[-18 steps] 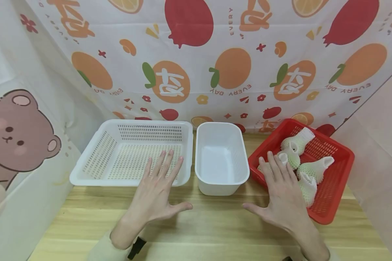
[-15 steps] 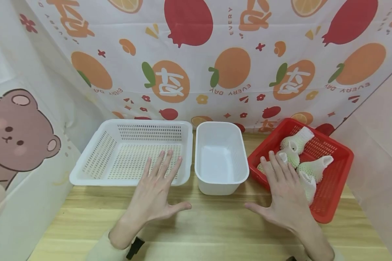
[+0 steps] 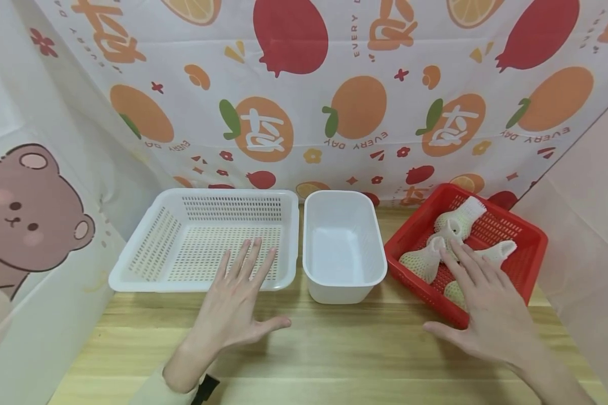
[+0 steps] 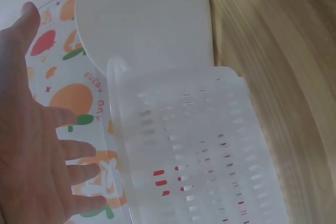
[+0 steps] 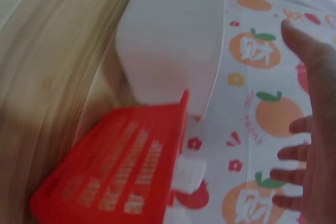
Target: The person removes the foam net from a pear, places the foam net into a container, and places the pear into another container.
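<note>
My left hand point(image 3: 235, 306), fingers spread and straight, hovers at the front edge of the white slotted basket point(image 3: 147, 284) and holds nothing. In the left wrist view the hand point(image 4: 39, 156) shows its palm beside that basket's side wall point(image 4: 210, 129). Over the front right of the red basket point(image 3: 529, 242) is my right hand point(image 3: 501, 320), also spread, its fingers above the things inside. Several pale green roundish things in white foam net sleeves point(image 3: 423, 263) lie in this basket, some partly hidden by the hand. In the right wrist view the right hand point(image 5: 320, 135) grips nothing.
Between the two baskets stands a deep white plastic bin point(image 3: 344, 292); nothing shows inside it. All three containers rest on a wooden table point(image 3: 334, 360). A fruit-print cloth point(image 3: 309, 124) hangs close behind, and a bear-print cloth point(image 3: 35, 219) hangs at the left.
My right hand has moved right across the red basket, uncovering a net-sleeved thing at its left side. The left hand has shifted only slightly left and down.
</note>
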`<state>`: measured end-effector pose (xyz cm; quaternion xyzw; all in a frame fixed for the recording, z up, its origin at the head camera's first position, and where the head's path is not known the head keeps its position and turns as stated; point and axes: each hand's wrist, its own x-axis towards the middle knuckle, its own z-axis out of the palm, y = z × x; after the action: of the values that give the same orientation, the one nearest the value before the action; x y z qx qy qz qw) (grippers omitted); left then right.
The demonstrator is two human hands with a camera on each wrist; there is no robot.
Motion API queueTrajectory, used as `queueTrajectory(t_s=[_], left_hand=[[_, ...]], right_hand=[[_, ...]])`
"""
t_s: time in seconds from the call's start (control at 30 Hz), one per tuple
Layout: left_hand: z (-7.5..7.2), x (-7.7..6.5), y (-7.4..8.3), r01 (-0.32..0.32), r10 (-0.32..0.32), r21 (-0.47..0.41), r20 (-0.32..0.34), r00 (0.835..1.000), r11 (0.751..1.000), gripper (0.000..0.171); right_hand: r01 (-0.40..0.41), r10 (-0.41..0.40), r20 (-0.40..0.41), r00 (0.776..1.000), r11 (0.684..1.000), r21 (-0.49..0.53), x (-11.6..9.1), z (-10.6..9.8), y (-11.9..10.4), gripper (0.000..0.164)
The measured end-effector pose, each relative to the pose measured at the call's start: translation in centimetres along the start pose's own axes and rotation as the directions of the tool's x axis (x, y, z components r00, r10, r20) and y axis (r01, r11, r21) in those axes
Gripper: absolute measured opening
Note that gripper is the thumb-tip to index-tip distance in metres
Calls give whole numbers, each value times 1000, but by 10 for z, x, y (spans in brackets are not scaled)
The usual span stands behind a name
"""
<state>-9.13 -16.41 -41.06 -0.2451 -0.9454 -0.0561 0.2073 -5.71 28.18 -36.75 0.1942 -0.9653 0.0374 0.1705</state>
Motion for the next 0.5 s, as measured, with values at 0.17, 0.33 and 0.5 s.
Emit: queueTrajectory(t_s=[0.17, 0.33, 0.5], left_hand=[[2, -2, -4, 8, -8, 0, 27, 1000, 1000, 122], [3, -3, -8, 21, -22, 4, 45, 999, 1000, 122], [5, -6, -11, 21, -21, -2, 42, 999, 1000, 122]], right_hand=[[90, -89, -33, 996, 995, 44, -6, -3, 25, 131], [163, -160, -58, 985, 986, 46, -9, -1, 50, 125], [156, -154, -34, 987, 986, 58, -11, -1, 66, 125]])
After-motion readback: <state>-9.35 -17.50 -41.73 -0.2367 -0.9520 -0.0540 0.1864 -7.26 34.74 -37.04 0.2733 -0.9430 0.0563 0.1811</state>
